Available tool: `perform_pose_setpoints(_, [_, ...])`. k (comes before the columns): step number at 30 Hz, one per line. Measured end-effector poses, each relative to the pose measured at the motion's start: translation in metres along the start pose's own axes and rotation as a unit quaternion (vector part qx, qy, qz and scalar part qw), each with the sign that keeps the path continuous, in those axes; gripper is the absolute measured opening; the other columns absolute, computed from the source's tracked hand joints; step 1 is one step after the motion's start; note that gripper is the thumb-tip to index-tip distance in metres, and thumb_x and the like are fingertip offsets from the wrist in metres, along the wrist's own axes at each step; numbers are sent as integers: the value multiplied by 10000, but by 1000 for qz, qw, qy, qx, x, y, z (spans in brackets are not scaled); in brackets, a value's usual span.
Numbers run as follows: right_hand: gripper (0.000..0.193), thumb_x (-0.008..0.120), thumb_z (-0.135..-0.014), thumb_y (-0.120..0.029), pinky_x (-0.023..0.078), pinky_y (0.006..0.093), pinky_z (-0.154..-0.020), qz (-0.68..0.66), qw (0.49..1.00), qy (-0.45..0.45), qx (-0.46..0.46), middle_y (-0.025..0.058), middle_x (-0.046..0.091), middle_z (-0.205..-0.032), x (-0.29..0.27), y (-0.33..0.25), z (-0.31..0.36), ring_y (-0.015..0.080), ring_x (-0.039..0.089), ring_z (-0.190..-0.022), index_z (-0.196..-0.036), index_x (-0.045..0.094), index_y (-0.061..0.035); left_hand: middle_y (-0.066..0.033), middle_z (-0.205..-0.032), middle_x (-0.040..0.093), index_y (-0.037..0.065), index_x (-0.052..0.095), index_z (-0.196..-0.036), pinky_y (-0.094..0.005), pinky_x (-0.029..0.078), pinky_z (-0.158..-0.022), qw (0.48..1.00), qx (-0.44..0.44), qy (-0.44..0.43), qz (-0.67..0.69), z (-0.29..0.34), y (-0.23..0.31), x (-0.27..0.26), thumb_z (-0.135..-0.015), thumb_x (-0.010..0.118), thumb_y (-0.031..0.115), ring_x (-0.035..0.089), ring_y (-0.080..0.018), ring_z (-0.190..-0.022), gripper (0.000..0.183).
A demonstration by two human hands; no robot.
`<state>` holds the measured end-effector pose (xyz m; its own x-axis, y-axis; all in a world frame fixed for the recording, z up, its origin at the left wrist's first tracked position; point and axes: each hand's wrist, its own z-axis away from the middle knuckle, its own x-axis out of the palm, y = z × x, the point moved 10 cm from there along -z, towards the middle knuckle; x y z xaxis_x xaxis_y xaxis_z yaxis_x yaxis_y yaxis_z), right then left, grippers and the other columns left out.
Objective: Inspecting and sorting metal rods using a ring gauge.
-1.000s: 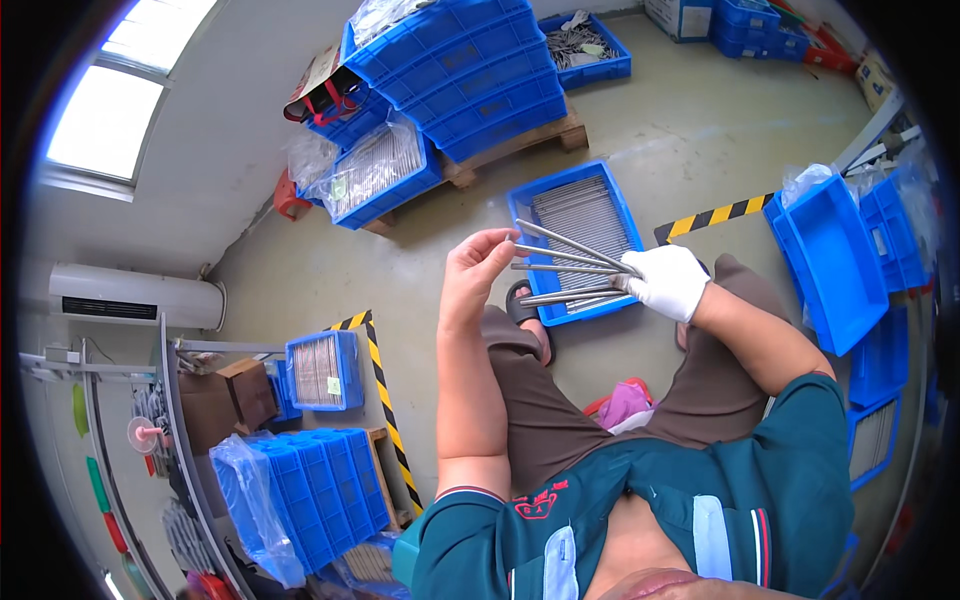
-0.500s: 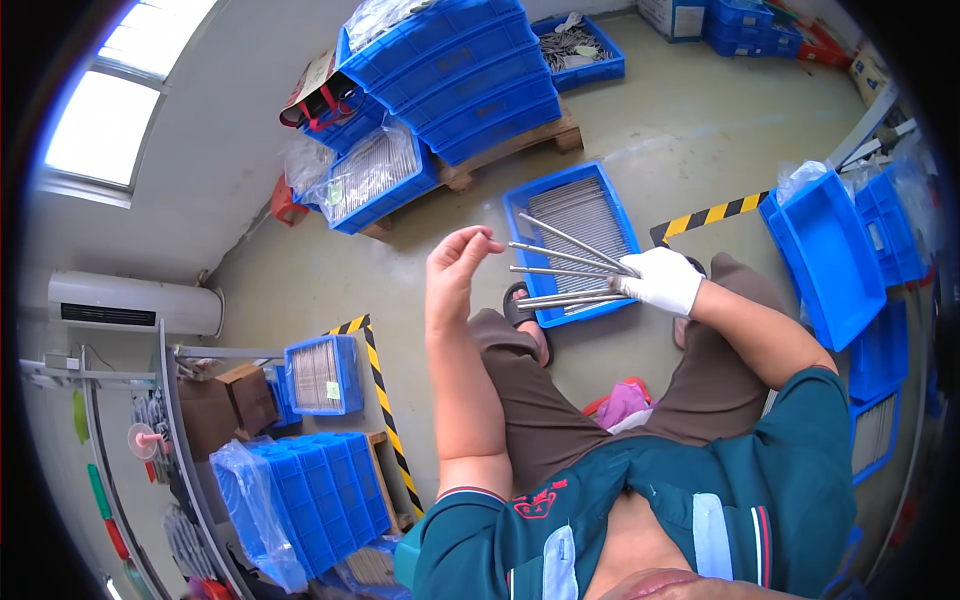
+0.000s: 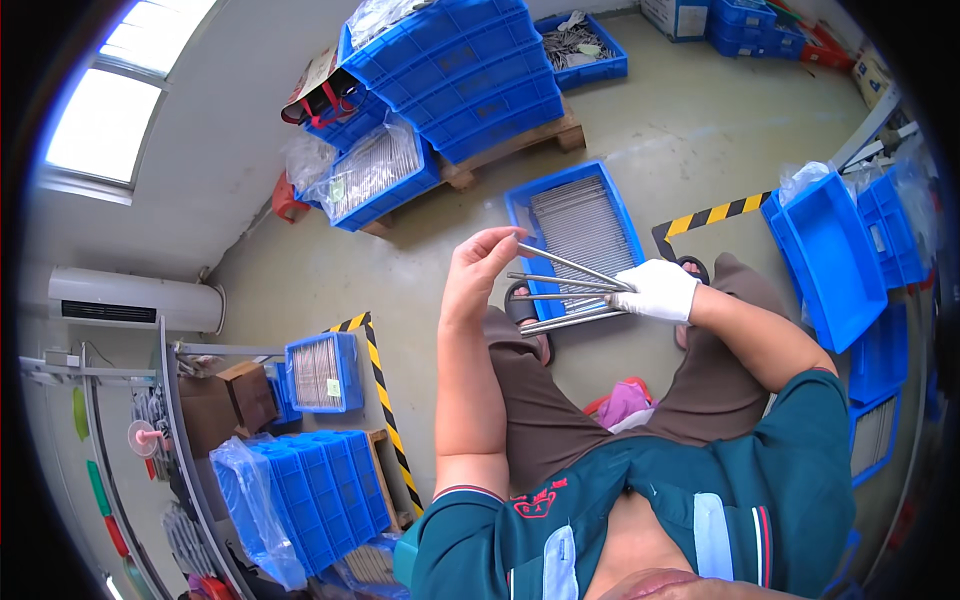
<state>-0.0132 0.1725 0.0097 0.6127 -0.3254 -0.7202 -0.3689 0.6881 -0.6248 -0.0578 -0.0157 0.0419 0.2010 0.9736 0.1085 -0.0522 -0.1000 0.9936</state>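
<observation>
My right hand (image 3: 657, 291), in a white glove, grips several thin grey metal rods (image 3: 572, 266) by one end, and they fan out to the left. With bare thumb and fingers closed, my left hand (image 3: 480, 272) pinches the free tip of the uppermost rod. The lowest rods lie close together, apart from the others. Beneath the fan, on the floor between my feet, a blue plastic crate (image 3: 625, 215) holds rows of similar rods (image 3: 578, 215). The held rods and my hands hide its near part.
Stacked blue crates (image 3: 470, 90) stand on a wooden pallet (image 3: 515, 150) at the back. To the right, an upended blue crate (image 3: 830, 260) leans beside others. More blue crates (image 3: 320, 490) stand at lower left. Black-and-yellow tape (image 3: 715, 215) marks the floor.
My left hand has moved right and slightly down, from apart from the rods to pinching the top rod's tip. The fan of rods has tilted and lowered a little.
</observation>
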Motion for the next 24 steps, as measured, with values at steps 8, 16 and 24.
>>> perform_pose_setpoints(8, [444, 489, -895, -437, 435, 349, -596, -155, 984, -89, 18, 127, 564, -661, 10, -3, 5, 228, 548, -609, -811, 575, -9, -88, -1015, 647, -20, 605, -1086, -280, 450, -843, 997, 6, -62, 46, 1, -1, 11, -849, 643, 120, 607, -138, -894, 278])
perform_pose_setpoints(16, [443, 501, -903, -507, 244, 208, -365, -440, 862, -246, 63, -19, 445, -557, 43, -6, 28, 49, 328, -404, -818, 564, -76, -106, -884, 658, -22, 594, -1041, -297, 455, -834, 991, 109, 44, 58, 6, 31, -36, -931, 541, 204, 623, -182, -850, 257])
perform_pose_setpoints(24, [272, 570, -909, -332, 218, 209, -347, -643, 707, -291, 46, -12, 382, -572, 72, -34, 23, 43, 283, -383, -964, 482, -81, -143, -1243, 543, 30, 593, -1053, -370, 367, -961, 981, 68, -20, 181, -20, 12, 5, -924, 534, 345, 472, -236, -1189, 346])
